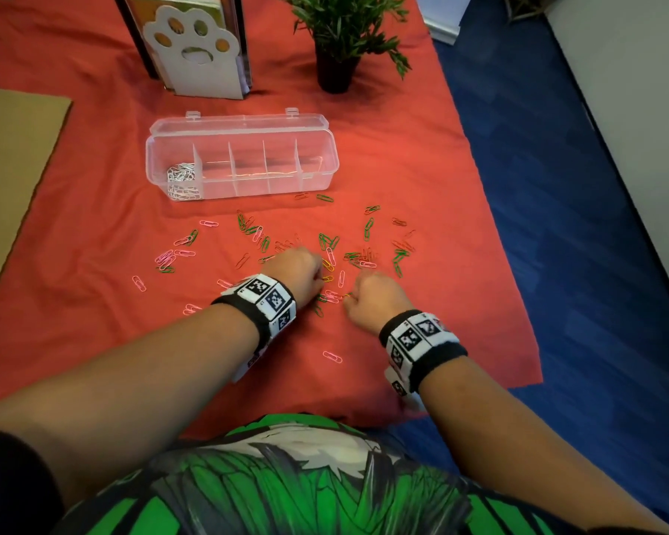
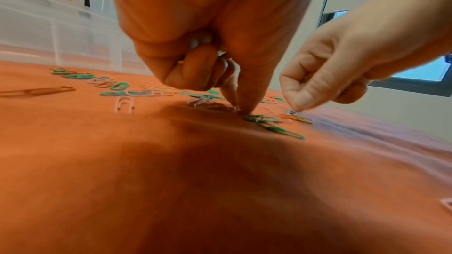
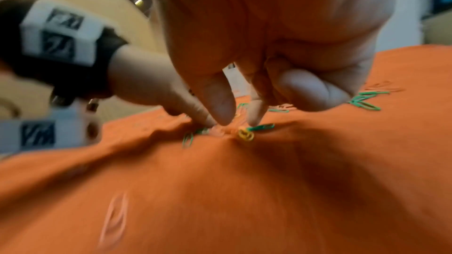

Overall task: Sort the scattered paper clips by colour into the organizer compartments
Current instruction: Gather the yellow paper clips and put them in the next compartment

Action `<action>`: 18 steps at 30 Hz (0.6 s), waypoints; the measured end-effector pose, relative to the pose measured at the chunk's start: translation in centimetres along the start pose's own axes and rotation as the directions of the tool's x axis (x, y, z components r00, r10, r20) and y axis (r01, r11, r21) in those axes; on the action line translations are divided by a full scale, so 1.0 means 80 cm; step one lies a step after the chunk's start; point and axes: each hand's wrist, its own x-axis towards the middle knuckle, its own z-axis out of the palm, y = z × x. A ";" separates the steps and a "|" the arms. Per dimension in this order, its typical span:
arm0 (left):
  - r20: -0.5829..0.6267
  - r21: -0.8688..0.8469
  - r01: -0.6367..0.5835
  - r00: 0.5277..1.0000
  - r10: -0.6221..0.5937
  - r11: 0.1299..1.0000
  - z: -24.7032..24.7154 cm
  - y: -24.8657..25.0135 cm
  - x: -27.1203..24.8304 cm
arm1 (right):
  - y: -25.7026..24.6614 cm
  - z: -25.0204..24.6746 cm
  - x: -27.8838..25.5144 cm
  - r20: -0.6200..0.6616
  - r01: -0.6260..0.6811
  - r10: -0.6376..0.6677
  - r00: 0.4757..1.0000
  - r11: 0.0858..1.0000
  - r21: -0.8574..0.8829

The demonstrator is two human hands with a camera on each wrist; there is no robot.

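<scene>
A clear organizer (image 1: 327, 175) stands open on the red cloth, with silver clips (image 1: 182, 179) in its leftmost compartment. Green, pink, orange and yellow paper clips (image 1: 327, 241) lie scattered in front of it. My left hand (image 1: 320, 281) has its fingers curled round a few clips (image 2: 221, 53), and its thumb and forefinger tips (image 2: 244, 110) press onto the cloth beside a green clip (image 2: 261, 118). Close to its right, my right hand (image 1: 346, 299) reaches down with its other fingers curled. Its thumb and forefinger (image 3: 254, 121) pinch at a yellow clip (image 3: 246, 135).
Behind the organizer stand a white paw-shaped holder (image 1: 197, 52) and a potted plant (image 1: 337, 40). A cardboard sheet (image 1: 12, 167) lies at the left. The cloth ends at the right (image 1: 518, 303) over blue floor. A lone pink clip (image 1: 332, 357) lies near me.
</scene>
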 end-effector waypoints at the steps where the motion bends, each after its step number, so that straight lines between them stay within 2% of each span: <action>1: 0.011 0.000 0.001 1.000 -0.001 1.000 -0.001 0.000 -0.001 | -0.003 0.006 -0.004 -0.012 0.029 -0.030 0.999 0.998 -0.050; 3: 0.031 -0.014 0.011 0.999 -0.011 1.000 -0.003 -0.002 -0.002 | -0.006 0.017 -0.007 -0.009 0.049 -0.050 0.999 0.995 -0.087; 5: 0.013 -0.079 0.023 1.000 -0.022 0.997 -0.003 -0.004 0.000 | -0.004 0.019 -0.004 0.006 0.039 -0.039 0.999 0.998 -0.042; 7: 0.014 -0.264 0.111 0.994 -0.111 0.958 -0.005 -0.004 0.001 | 0.000 0.012 0.001 0.045 -0.003 -0.002 0.999 0.994 0.109; 8: 0.057 -0.434 0.185 0.982 -0.178 0.882 -0.009 -0.005 0.001 | 0.003 0.007 0.005 0.078 -0.031 0.011 0.997 0.966 0.255; 9: 0.133 -0.636 0.251 0.967 -0.217 0.730 -0.014 -0.005 -0.001 | 0.006 0.000 0.007 0.124 -0.085 0.033 0.992 0.893 0.443; 10: 0.218 -0.808 0.298 0.953 -0.212 0.509 -0.019 -0.006 -0.004 | 0.008 -0.007 0.008 0.169 -0.153 0.056 0.984 0.757 0.635; 11: 0.300 -0.907 0.333 0.941 -0.159 0.258 -0.024 -0.009 -0.007 | 0.009 -0.014 0.006 0.208 -0.212 0.072 0.975 0.560 0.801; 12: 0.346 -0.937 0.348 0.936 -0.064 0.033 -0.029 -0.012 -0.012 | 0.011 -0.021 0.005 0.230 -0.238 0.064 0.971 0.345 0.908; 13: 0.350 -0.928 0.353 0.936 0.039 -0.117 -0.034 -0.014 -0.017 | 0.013 -0.028 0.003 0.244 -0.245 0.032 0.969 0.174 0.954; 14: 0.325 -0.914 0.345 0.938 0.122 -0.212 -0.038 -0.016 -0.022 | 0.013 -0.035 0.001 0.245 -0.244 -0.014 0.969 0.057 0.968; 15: 0.295 -0.904 0.334 0.939 0.176 -0.269 -0.041 -0.017 -0.026 | 0.014 -0.039 0.000 0.238 -0.240 -0.061 0.969 -0.027 0.970; 17: 0.255 -0.889 0.314 0.944 0.209 -0.333 -0.043 -0.018 -0.028 | 0.012 -0.044 0.001 0.234 -0.247 -0.107 0.966 -0.131 0.960; 18: 0.255 -0.886 0.309 0.947 0.195 -0.344 -0.042 -0.018 -0.026 | 0.010 -0.043 0.002 0.243 -0.257 -0.105 0.964 -0.152 0.954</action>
